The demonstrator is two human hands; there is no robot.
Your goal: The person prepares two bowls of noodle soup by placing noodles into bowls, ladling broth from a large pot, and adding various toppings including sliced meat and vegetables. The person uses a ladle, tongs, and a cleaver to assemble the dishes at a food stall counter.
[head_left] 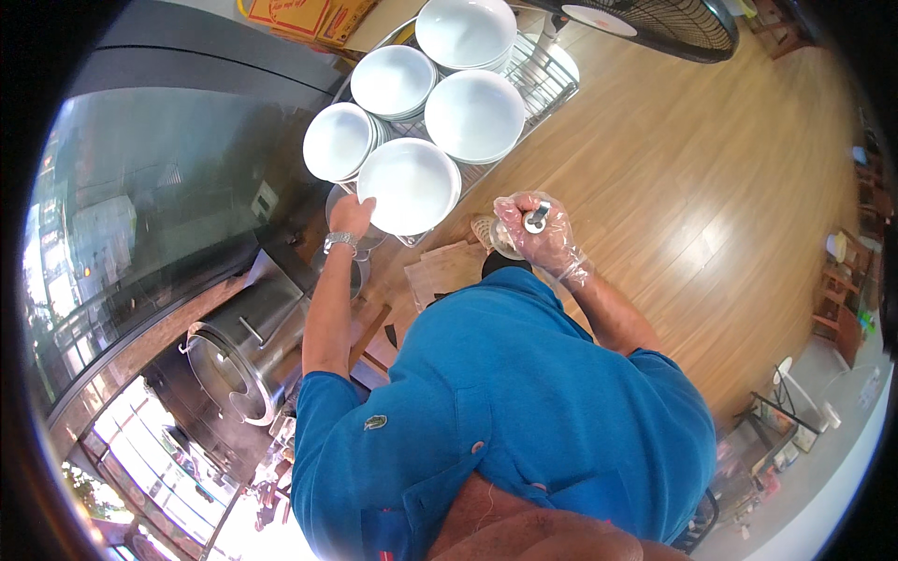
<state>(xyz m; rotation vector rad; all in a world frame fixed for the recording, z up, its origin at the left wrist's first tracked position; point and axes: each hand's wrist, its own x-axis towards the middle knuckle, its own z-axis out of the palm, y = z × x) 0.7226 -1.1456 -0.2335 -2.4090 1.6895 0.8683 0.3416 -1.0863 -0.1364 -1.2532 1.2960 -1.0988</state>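
Note:
Stacks of white bowls stand on a wire rack in front of me. My left hand [351, 217], bare with a metal watch on the wrist, pinches the rim of the nearest white bowl [407, 189] between thumb and fingers. In a clear plastic glove, my right hand [541, 234] is closed around an upright tool handle [537, 219], seen end-on with a round top and a metal hook. Below that fist shows part of a pale round thing, and beside it a woven, basket-like piece [483, 230]. Whether these belong to the tool, I cannot tell.
The wire rack [554, 82] holds the other bowl stacks. At left are a dark glossy cabinet [159, 178] and a large steel cylindrical pot [245, 341]. A black fan [669, 28] stands at the far right of the rack. Wood floor [692, 187] spreads rightward, with chairs along its edge.

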